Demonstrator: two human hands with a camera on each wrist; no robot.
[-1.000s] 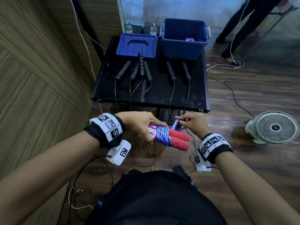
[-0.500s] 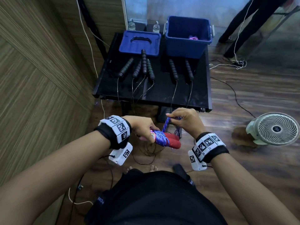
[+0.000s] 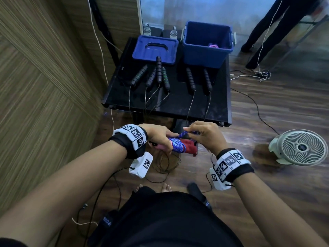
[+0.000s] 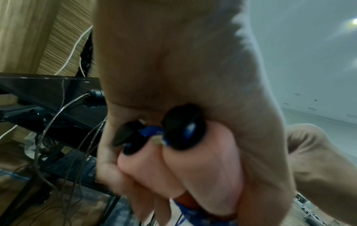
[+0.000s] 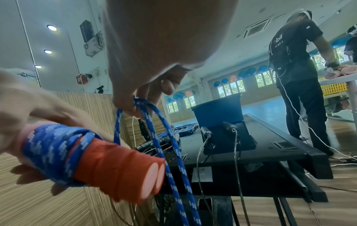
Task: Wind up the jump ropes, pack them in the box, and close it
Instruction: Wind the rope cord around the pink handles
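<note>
Since a second ago the right hand [image 3: 204, 136] has lifted the loose blue rope [image 5: 154, 131] up and over the bundle toward the left hand [image 3: 160, 138], and both hands have risen closer to the table edge. The left hand's fingers are curled round the two red foam handles [image 5: 119, 166], held side by side, with blue rope coils [image 5: 52, 152] wound about them just beyond its fingertips. The right hand pinches a loop of that rope between thumb and fingers, just above and to the right of the left hand's grip; two strands drop from the pinch past the handle ends. In the left wrist view the black end caps [image 4: 183, 130] of the handles poke out at the back of the fist.

Beyond the grip stands the black table [image 3: 178, 104], bearing the open blue box [image 3: 206, 41] at its far right with something pink-purple [image 3: 213, 45] inside, and the blue lid [image 3: 154, 49] lying beside it on the left. Between box and grip lie six black handles [image 3: 158, 70] whose thin cords hang over the near table edge. A white fan [image 3: 302, 147] sits on the floor, well off to the right of the right hand.
</note>
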